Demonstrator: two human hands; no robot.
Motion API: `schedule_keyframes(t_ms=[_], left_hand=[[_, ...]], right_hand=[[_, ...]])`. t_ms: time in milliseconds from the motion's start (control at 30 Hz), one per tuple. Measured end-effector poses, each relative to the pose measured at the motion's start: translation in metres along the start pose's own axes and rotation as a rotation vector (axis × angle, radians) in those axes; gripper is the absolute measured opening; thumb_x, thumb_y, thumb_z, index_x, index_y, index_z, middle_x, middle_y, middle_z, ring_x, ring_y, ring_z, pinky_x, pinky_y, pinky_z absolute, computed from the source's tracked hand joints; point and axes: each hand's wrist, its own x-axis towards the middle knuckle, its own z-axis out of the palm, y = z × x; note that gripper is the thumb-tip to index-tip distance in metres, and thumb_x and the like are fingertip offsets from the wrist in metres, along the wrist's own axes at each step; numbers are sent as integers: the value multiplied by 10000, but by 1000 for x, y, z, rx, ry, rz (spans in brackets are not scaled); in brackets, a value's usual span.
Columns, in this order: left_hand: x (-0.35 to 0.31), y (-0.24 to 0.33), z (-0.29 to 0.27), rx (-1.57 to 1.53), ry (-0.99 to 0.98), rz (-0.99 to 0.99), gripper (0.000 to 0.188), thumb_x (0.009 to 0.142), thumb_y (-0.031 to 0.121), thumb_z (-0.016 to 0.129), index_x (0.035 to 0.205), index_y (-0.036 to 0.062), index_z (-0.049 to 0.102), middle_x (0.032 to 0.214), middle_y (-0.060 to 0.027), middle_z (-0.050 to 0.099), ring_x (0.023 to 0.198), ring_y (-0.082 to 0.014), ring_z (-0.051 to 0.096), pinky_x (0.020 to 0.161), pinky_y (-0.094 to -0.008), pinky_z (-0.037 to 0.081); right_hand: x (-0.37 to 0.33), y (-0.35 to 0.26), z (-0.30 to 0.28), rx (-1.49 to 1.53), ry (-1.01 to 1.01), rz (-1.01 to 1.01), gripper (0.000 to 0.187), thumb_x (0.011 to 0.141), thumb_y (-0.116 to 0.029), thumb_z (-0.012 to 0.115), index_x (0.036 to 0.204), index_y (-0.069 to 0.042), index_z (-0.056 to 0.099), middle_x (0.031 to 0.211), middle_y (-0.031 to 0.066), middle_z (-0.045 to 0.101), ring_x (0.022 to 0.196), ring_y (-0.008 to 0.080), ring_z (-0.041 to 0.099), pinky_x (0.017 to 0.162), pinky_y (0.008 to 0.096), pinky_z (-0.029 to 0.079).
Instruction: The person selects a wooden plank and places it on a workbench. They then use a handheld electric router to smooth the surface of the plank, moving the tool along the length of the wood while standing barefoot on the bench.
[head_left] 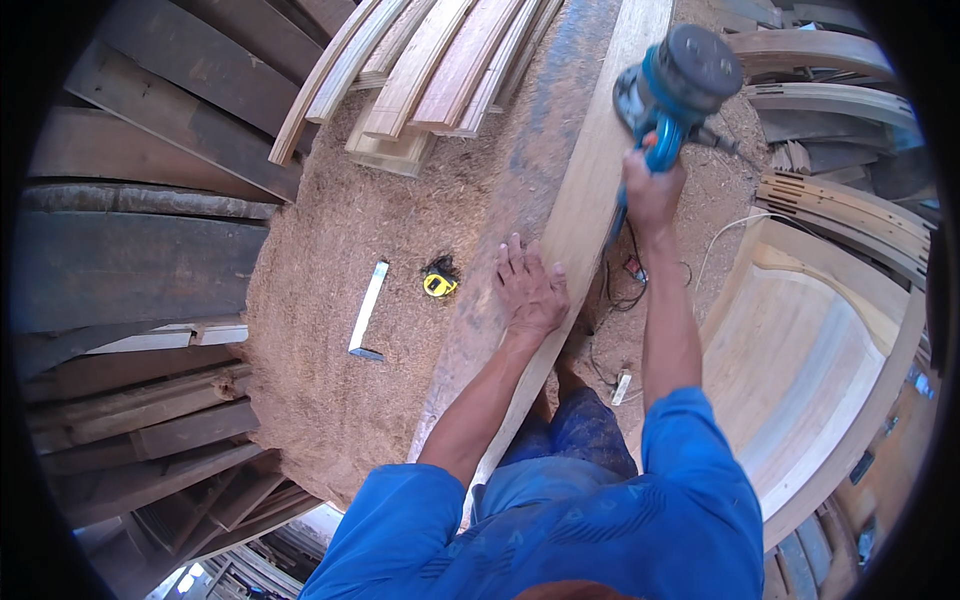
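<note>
A long wooden plank (590, 170) runs from the lower middle up to the top, its left face dark and rough, its right strip pale and smooth. My left hand (528, 288) lies flat on the plank with fingers spread, pressing it down. My right hand (652, 185) grips the blue handle of a power sander (675, 80), whose round dark head rests on the pale part of the plank further up. A cable (625, 270) hangs from the tool down beside the plank.
Sawdust (330, 330) covers the ground, with a metal square (366, 312) and a yellow tape measure (439, 281) lying on it. Curved wooden slats (430, 70) are stacked at the top, dark planks (140, 250) on the left, a large curved wooden panel (810, 350) on the right.
</note>
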Motion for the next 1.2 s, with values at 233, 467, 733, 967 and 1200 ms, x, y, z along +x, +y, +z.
schedule_keyframes(t_ms=[233,467,733,967,1200], left_hand=[[0,0,-8,17,-73,-32,592,957,403,481,1388,-2,456,1531,-283,338,1405,-480,308,1130,-599,236],[0,2,-13,-6,-17,-1,546,953,332,501,1378,-3,431,1489,-296,368,1368,-497,338,1107,-620,252],[2,1,-8,-54,18,-7,547,944,348,522,1326,-39,465,1488,-297,387,1364,-484,361,1114,-590,272],[-14,-46,-1,-103,33,157,476,949,278,533,1306,-36,500,1463,-279,452,1374,-462,370,1124,-555,288],[-180,-109,-27,99,-110,-77,327,932,264,533,1148,19,559,1142,-224,550,1099,-414,494,974,-567,358]], right_hand=[[160,-2,11,41,-10,28,251,773,-80,675,1022,-72,637,735,2,626,601,90,593,541,284,499],[155,22,9,116,-22,26,367,732,-118,752,1076,-28,664,886,30,658,721,117,636,640,279,522],[18,0,-6,12,9,64,364,746,-151,735,1067,2,658,905,72,680,798,143,645,724,322,533],[-186,-43,-28,41,-119,107,265,787,-118,702,993,-22,567,781,38,592,693,139,586,676,328,503],[-392,-89,-54,20,-206,245,213,828,-71,693,981,-35,549,780,27,574,722,114,571,667,296,488]])
